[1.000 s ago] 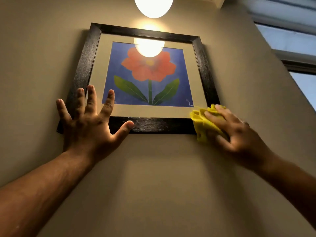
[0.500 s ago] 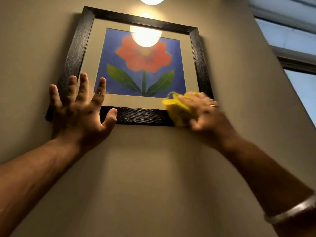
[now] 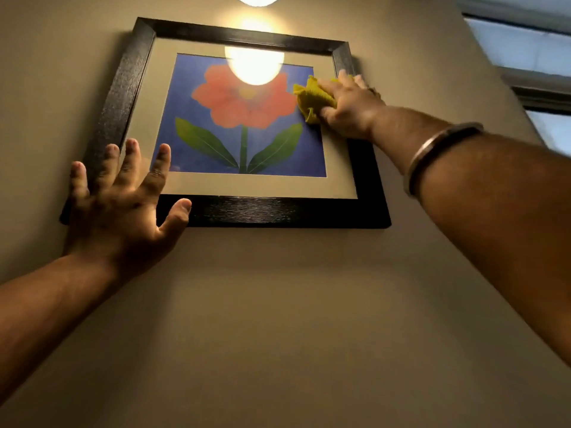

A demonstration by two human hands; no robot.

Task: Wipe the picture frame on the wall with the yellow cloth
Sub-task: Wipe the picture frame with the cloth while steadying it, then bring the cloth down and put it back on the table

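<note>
One bunched yellow cloth (image 3: 313, 98) under right hand (image 3: 349, 108), on black picture frame (image 3: 278, 211).

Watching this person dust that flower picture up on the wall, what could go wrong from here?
1. The picture frame already sits crooked on the wall; the right hand pressing the yellow cloth near its upper right corner could tip it further or unhook it.
2. Only the left hand steadies it, spread flat over the lower left corner, not gripping. A slip would leave the frame loose.
3. The lamp's glare on the glass may hide smears.
</note>
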